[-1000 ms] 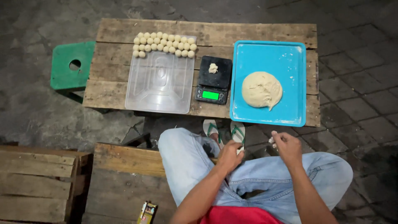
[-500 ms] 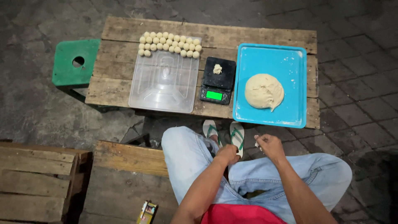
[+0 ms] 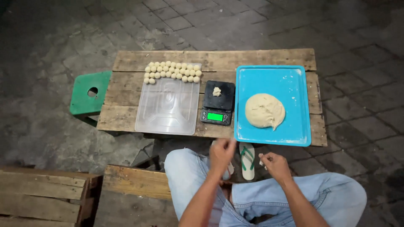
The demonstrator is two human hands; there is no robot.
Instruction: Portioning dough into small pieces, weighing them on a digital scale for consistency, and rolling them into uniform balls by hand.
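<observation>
left hand (image 3: 221,154): raised over the knees at the near edge of the table, fingers loosely curled; whether it has anything between them cannot be told.
right hand (image 3: 274,164): just right of it, fingers pinched on what looks like a small pale scrap of dough.
sandals (image 3: 247,159): on the ground between the hands, under the table edge.
step, as judged: between portions, hands off the table.
dough mound (image 3: 264,111): on the blue tray (image 3: 290,80), right side of the table.
scale (image 3: 217,108): middle, green display lit, a small dough piece (image 3: 216,91) on its platform.
clear tray (image 3: 168,109): left of the scale, rows of dough balls (image 3: 172,72) along its far edge.
green stool (image 3: 89,93): left of the table.
next move, as judged: needs a reach forward to the scale.
</observation>
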